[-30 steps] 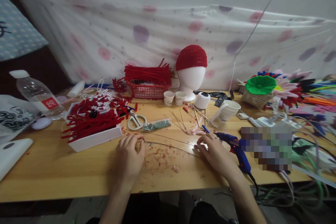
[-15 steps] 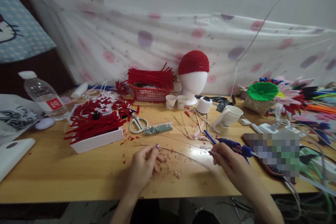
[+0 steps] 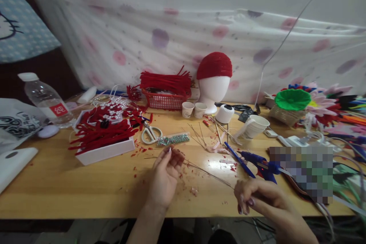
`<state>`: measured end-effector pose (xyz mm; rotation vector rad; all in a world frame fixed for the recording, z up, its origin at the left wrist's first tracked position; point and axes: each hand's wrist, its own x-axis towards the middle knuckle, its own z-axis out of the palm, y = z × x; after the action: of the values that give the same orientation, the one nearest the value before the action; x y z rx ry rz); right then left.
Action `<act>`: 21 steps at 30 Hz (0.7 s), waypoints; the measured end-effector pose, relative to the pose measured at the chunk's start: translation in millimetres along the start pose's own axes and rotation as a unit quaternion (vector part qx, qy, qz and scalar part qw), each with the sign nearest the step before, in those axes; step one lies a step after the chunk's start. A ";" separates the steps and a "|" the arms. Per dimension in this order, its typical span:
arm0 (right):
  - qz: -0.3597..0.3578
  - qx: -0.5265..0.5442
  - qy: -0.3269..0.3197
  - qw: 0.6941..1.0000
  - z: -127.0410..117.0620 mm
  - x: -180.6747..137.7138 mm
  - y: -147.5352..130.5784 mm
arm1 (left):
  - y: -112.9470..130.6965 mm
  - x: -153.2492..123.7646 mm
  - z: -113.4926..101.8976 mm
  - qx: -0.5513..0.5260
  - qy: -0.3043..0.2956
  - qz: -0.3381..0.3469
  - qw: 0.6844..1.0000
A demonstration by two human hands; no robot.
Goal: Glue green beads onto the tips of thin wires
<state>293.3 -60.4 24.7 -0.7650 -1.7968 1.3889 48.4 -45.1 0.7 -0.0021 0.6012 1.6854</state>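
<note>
My left hand [image 3: 166,177] is held over the table with its palm turned inward and fingers loosely curled apart; I make out nothing in it. A bundle of thin wires [image 3: 207,172] passes behind its fingers and slants down to the right. My right hand [image 3: 261,200] is closed, thumb against the fingers, beside the right end of the wires. Whether it touches them, or what it pinches, is hidden. Above that hand are a blue pen-like tool [image 3: 239,159] and a blue glue gun [image 3: 260,162]. A bag of green beads [image 3: 174,139] lies beyond my left hand.
White-handled scissors [image 3: 151,134] lie beside a white box [image 3: 105,151] of red fuzzy stems. Behind stand a red basket [image 3: 166,101], paper cups [image 3: 188,109], a foam head [image 3: 213,87] with a red covering and a thread spool [image 3: 224,114]. A bottle [image 3: 48,101] leans at left.
My right hand has moved down and toward me, away from the blue tool and glue gun, to the wire ends. My left hand has turned its palm up and its fingers have loosened.
</note>
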 end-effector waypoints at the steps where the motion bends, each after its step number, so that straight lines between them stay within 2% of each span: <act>1: -0.001 0.027 -0.004 1.000 0.0 2.0 5.2 | 6.4 0.5 -1.0 -0.014 0.017 0.009 1.000; 4: -0.010 0.087 -0.001 0.996 -1.9 4.4 18.3 | 27.1 1.4 -2.1 -0.040 0.068 0.055 0.995; 7: -0.012 0.138 -0.001 0.990 -2.5 4.2 23.9 | 42.3 1.3 -3.1 -0.043 0.088 0.108 0.989; 12: -0.032 0.177 -0.009 0.984 2.0 8.4 24.4 | 47.8 0.2 -8.7 -0.026 0.026 0.154 0.987; 15: -0.053 0.147 0.049 0.987 5.9 16.9 25.0 | 44.4 -2.7 -10.8 0.001 0.010 0.160 0.987; 18: -0.088 0.100 0.114 0.985 15.0 32.6 20.6 | 36.9 -8.8 -10.7 0.080 -0.010 0.165 0.983; 21: -0.114 0.031 0.133 0.984 33.9 50.7 8.5 | 25.7 -17.4 -10.1 0.195 -0.053 0.204 0.958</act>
<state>237.1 -35.6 20.8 -0.6561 -1.5708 1.1307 25.2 -67.0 7.6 0.5244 0.8872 1.9182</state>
